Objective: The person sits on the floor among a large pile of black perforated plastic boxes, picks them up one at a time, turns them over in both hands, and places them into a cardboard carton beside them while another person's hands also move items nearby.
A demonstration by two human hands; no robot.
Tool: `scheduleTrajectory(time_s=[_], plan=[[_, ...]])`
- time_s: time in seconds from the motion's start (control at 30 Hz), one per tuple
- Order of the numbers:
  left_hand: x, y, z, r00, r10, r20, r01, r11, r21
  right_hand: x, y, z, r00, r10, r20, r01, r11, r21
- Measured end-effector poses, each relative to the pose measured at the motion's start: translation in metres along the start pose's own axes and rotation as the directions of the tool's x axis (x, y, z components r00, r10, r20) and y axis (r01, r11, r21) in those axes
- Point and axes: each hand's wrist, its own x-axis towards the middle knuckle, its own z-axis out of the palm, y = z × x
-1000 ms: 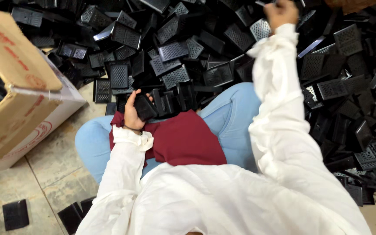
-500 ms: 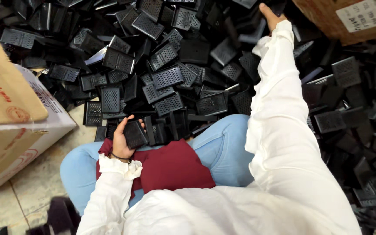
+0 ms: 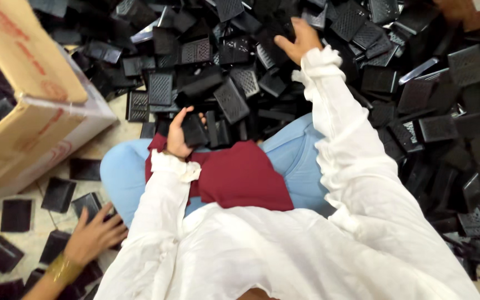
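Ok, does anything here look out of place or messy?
Yes. The black grille parts lie in a jumbled heap across the floor, tilted every way, not stacked. A few strays sit apart beside the cardboard box, near another person's hand.

You have one view only, from the camera on your head, so no second view overlaps it. It looks steeply down over your chest and lap to the floor (image 3: 34, 225) ahead. Your white sleeves fill the near lower edge. The heap of black grilled parts (image 3: 395, 100) lies farther up the frame, and a cardboard box (image 3: 40, 128) is cut off at the left.
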Motion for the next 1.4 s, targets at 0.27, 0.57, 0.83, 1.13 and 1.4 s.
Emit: scheduleTrajectory(time_s=[0.27,0.57,0.83,1.13,1.4], plan=[[0.009,-0.008,0.026,1.000,0.005,-0.011,-0.005,1.000,-0.001,-0.076,-0.032,0.046,0.944,-0.191,0.269,0.299,0.836,-0.459],[-0.008,-0.006,0.042,0.981,0.190,-0.042,-0.185,0.978,0.091,-0.058,-0.042,0.040,0.948,-0.073,0.308,0.239,0.803,-0.546],[-0.054,-0.006,0.093,0.872,0.479,0.104,-0.481,0.877,0.001,-0.139,-0.174,0.065,0.997,-0.072,-0.023,0.076,0.938,0.337],[-0.100,-0.022,0.133,0.831,0.509,0.227,-0.549,0.815,0.183,-0.209,-0.262,0.083,0.998,0.054,0.008,-0.051,0.855,0.516],[-0.119,-0.032,0.139,0.787,0.542,0.294,-0.609,0.757,0.237,-0.210,-0.253,0.096,0.994,0.010,0.112,-0.099,0.544,0.833]])
